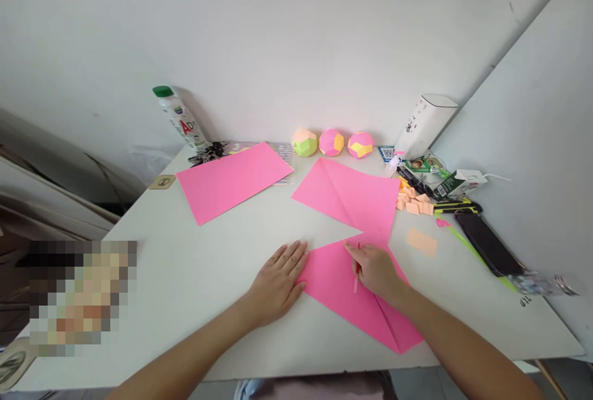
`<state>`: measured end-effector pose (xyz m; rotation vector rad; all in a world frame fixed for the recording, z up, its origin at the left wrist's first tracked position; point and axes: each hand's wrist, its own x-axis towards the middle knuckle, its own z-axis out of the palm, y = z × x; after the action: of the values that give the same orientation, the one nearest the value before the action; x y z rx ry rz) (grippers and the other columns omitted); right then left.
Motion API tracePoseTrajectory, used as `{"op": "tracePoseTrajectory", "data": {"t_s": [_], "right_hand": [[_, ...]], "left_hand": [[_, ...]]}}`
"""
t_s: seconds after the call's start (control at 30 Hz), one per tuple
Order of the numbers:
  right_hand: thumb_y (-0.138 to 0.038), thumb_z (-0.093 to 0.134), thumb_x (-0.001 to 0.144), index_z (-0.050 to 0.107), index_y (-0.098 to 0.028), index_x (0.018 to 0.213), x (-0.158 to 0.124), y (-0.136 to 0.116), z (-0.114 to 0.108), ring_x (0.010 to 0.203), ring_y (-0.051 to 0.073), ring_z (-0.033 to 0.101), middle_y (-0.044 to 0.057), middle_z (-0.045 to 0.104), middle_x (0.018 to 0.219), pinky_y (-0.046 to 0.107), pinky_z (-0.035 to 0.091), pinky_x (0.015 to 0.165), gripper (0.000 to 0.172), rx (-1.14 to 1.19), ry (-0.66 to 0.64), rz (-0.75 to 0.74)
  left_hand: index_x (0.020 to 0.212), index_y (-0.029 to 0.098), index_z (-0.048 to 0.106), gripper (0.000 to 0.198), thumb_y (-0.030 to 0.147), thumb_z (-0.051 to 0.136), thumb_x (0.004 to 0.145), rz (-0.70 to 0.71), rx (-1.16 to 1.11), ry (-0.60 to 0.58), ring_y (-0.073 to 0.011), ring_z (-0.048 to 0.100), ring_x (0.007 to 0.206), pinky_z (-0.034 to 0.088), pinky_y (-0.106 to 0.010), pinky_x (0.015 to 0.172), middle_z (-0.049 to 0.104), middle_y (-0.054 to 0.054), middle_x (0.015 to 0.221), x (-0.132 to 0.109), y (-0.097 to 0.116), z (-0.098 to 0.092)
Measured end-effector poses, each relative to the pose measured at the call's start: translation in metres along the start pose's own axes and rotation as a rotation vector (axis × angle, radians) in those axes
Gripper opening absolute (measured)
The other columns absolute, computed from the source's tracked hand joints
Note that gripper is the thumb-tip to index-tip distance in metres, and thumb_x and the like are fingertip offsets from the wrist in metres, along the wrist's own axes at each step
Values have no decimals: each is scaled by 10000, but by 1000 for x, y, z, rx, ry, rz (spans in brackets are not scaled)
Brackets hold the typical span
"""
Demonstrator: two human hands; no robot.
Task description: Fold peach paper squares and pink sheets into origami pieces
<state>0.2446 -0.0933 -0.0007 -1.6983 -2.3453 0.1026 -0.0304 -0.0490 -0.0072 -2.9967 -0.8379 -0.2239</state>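
Note:
A creased pink sheet of paper (333, 273) lies on the white table close to me. My left hand (281, 281) rests flat with its fingers stretched out, the fingertips touching the sheet's left edge. Over the upper part of the same sheet, my right hand (374, 269) is closed around a thin pen (356, 278) with red and pale parts showing below the fingers. Its index finger points at the paper near the top edge. Just beyond lies another folded pink sheet (359, 193), which meets the near one. Further left is a flat pink sheet (236, 183).
Three paper balls (332, 142) stand along the wall. A bottle with a green cap (178, 117) and keys (209, 153) sit back left. On the right are a white cylinder (427, 125), peach paper pieces (414, 202), a cutter (458, 206), a black phone (488, 244) and a clear bottle (542, 284).

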Motion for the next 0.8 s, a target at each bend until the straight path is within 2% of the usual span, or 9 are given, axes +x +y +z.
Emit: {"op": "tracePoseTrajectory", "data": {"t_s": [0.13,0.2,0.27,0.33,0.47,0.53,0.6,0.7,0.8], "right_hand": [[32,482,709,637,-88,1127,2,-7,-10,664,202,571,65,655,648,281,432,516,462,-91,23,18],[-7,497,761,627,-68,1138,5,-20,-17,845,265,585,140,676,797,342,479,612,403,-156,59,3],[-59,499,817,602,-85,1167,10,-41,-19,1080,316,525,189,650,1070,436,484,806,365,-221,109,-76],[-106,474,867,543,-94,1236,16,-65,-12,1270,327,393,189,534,1304,492,401,986,376,-198,102,-147],[-134,440,877,448,-52,1303,23,-96,17,1354,299,313,212,410,1418,487,379,1052,434,-61,64,-148],[-106,436,856,406,-52,1339,19,-97,26,1380,291,272,202,366,1452,493,348,1086,487,-21,27,-116],[-75,423,838,392,-65,1354,7,-89,26,1393,278,248,188,354,1464,501,325,1105,517,-5,2,-68],[-70,401,847,443,-87,1310,-24,-70,14,1393,270,257,185,368,1457,517,343,1090,465,-29,15,-3],[-106,420,867,487,-96,1245,-61,-51,2,1395,279,251,187,382,1447,526,374,1064,384,-88,83,24]], "left_hand": [[1482,132,158,602,425,289,973,-16,10,-11,-256,184,1412,195,-413,1139,196,-104,1528,-1,2,1],[1479,135,176,601,435,286,970,-18,3,-7,-255,187,1412,186,-411,1139,199,-100,1528,-1,2,2],[1475,131,198,602,442,288,967,-17,-7,0,-255,193,1410,182,-410,1139,209,-101,1526,-1,2,2],[1468,125,223,603,444,294,962,-19,-17,6,-255,194,1410,179,-412,1140,228,-102,1522,0,2,1],[1461,118,250,577,390,301,955,-25,-29,6,-243,182,1414,166,-409,1147,267,-95,1511,1,3,-1],[1459,109,252,586,405,299,955,-24,-29,14,-244,186,1413,170,-405,1145,261,-103,1512,1,3,-1],[1457,107,257,608,448,295,955,-23,-26,26,-251,195,1411,179,-403,1142,246,-113,1515,0,2,1],[1454,112,268,607,462,285,959,-28,-21,42,-255,207,1407,177,-403,1140,236,-116,1517,-1,2,4],[1451,109,278,607,468,281,962,-25,-13,47,-255,214,1405,170,-399,1139,240,-122,1513,-2,2,6]]}}
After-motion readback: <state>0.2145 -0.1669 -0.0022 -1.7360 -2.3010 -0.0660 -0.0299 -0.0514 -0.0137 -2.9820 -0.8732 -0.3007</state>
